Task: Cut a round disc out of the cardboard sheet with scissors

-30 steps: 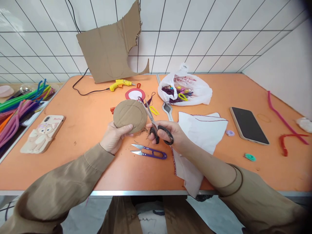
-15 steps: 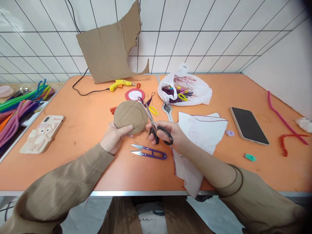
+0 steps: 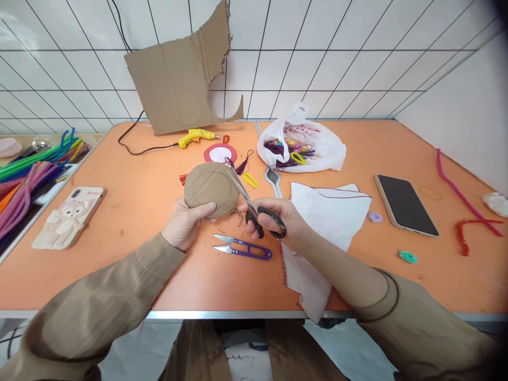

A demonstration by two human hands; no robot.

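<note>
"Where was the cardboard disc (image 3: 208, 185)?"

"Gripped in the left hand (image 3: 186, 222); just right of that hand, the right hand (image 3: 292, 222) held scissors (image 3: 248, 199) at the disc's rim."

"The risk?"

"Scissors slipping off stiff cardboard might have nicked the left hand."

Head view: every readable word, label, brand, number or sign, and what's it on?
No text reads clearly.
White plastic bag: red printed characters, too blurred; small dark print at its top, too small.
Pale rectangular phone case with cartoon figure: pinkish lettering, too small.
</note>
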